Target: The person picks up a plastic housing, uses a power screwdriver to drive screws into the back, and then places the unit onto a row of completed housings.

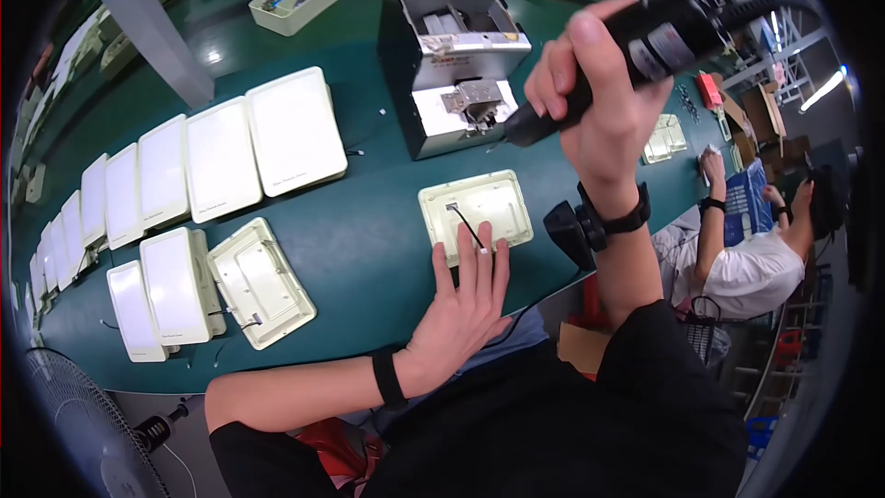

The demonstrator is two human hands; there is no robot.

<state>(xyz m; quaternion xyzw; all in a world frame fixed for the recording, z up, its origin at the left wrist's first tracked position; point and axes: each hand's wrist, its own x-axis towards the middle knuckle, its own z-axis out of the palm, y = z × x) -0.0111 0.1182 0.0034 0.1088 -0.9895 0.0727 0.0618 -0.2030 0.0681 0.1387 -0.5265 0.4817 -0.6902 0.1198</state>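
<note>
My right hand wrapped round a black corded electric screwdriver; my left hand, fingers outstretched, gripping nothing, lay over a cream plastic housing.

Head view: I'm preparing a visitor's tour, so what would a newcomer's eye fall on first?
Probably the black corded tool gripped in the right hand, large at upper right. Next, the row of bright white panels along the left of the green table. Near the centre, the left hand spreads its fingers over a cream housing's near edge.
</note>
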